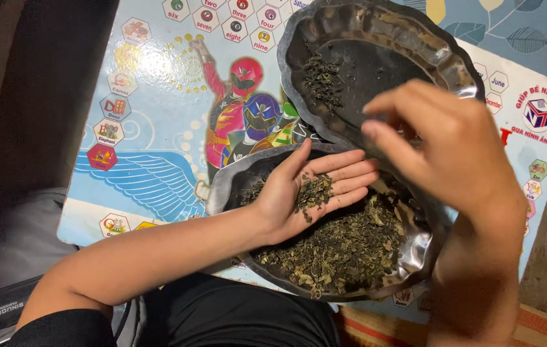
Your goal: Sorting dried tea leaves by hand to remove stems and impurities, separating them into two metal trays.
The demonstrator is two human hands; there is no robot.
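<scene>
Dark dried leaves [344, 247] fill the near metal tray [415, 257], which sits at the desk's [151, 180] six o'clock edge. The left hand [305, 193] lies palm up over this tray, fingers [350, 173] spread flat and open, cradling a small pile of leaves [313, 191] without gripping it. The right hand [447, 148] hovers just beside it at three o'clock, fingers [389, 144] loosely curled and pointing toward the pile; whether they pinch anything cannot be told. A second metal tray [440, 58] rests at twelve o'clock, overlapping the near tray's rim, with only a few leaf scraps [323, 80] inside. Open desk surface spreads toward nine o'clock.
</scene>
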